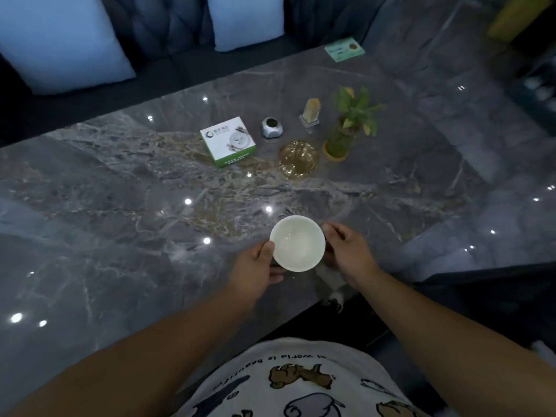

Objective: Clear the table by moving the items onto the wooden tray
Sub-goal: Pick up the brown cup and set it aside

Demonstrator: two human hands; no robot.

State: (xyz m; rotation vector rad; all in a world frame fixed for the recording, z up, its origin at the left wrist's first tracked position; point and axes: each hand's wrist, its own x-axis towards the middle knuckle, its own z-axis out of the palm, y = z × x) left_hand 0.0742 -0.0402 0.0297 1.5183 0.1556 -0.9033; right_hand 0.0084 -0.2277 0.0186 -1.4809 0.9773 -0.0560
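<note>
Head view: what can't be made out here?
- Wooden tray: not in the frame at all.
- White bowl: its underside, and whether it touches the table, hidden by the bowl itself.
- Left hand and right hand: the fingers under the bowl are hidden.
- Green card: print blurred and too small.
- White box: its text is too small to read.

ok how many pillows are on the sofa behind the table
2: a large pillow at far left, a smaller pillow near top centre. Both run off frame; others could sit out of view.
</note>
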